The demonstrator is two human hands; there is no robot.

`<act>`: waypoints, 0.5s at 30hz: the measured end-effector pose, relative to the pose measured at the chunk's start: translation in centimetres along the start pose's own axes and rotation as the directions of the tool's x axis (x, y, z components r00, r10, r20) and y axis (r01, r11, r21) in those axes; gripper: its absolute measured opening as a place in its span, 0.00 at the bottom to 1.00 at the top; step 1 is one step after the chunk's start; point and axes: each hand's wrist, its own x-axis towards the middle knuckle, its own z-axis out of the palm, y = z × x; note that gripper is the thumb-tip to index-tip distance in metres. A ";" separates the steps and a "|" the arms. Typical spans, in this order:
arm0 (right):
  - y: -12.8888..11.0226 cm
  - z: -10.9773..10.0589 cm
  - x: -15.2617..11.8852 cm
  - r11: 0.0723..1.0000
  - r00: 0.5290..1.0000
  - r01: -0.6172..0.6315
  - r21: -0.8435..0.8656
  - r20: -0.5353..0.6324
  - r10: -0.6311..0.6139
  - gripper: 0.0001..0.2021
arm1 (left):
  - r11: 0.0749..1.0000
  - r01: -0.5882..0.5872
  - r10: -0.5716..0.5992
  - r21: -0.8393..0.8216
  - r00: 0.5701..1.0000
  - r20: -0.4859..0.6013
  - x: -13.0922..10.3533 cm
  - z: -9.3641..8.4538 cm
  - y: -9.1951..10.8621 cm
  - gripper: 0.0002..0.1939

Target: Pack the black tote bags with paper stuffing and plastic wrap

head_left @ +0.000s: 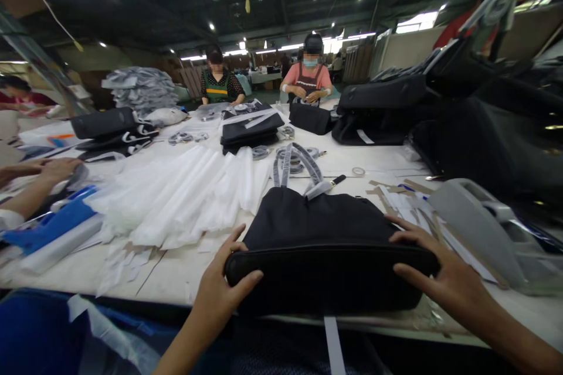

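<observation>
A black handbag [323,222] lies on its side at the near edge of the table, its dark base facing me. My left hand [224,275] grips the bag's left bottom corner, thumb on the base and fingers over the edge. At the right corner, my right hand [431,263] holds the bag the same way. Plastic-wrapped handles [288,164] stretch away from the bag's far side, and beside them lies a wrapped tab with a black end [328,186]. A white strip [335,343] hangs below the bag's base.
White plastic sleeves [189,193] are heaped left of the bag. Right of it are paper strips [411,211], a grey tape dispenser [479,228] and piled black bags [484,135]. A blue tape gun [53,220] lies near a co-worker's hands [57,171]. Two people work across the table.
</observation>
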 end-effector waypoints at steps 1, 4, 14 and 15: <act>0.0 -0.2 0.0 0.997 0.998 -0.060 0.052 0.014 0.059 0.23 | 0.999 0.045 -0.045 -0.012 0.999 0.018 0.0 -0.1 0.0 0.18; -0.3 -0.7 0.7 0.900 0.967 -0.255 0.352 0.073 0.245 0.28 | 0.988 0.140 -0.134 -0.060 0.986 0.096 0.0 -0.4 -0.2 0.21; -3.0 0.7 -1.2 0.675 0.857 -0.443 0.590 0.057 0.513 0.35 | 0.882 0.388 -0.350 -0.269 0.920 0.178 1.6 -1.2 0.5 0.36; -3.0 1.0 -1.8 0.682 0.867 -0.425 0.595 0.052 0.495 0.35 | 0.852 0.419 -0.371 -0.314 0.906 0.203 1.8 -1.1 1.0 0.39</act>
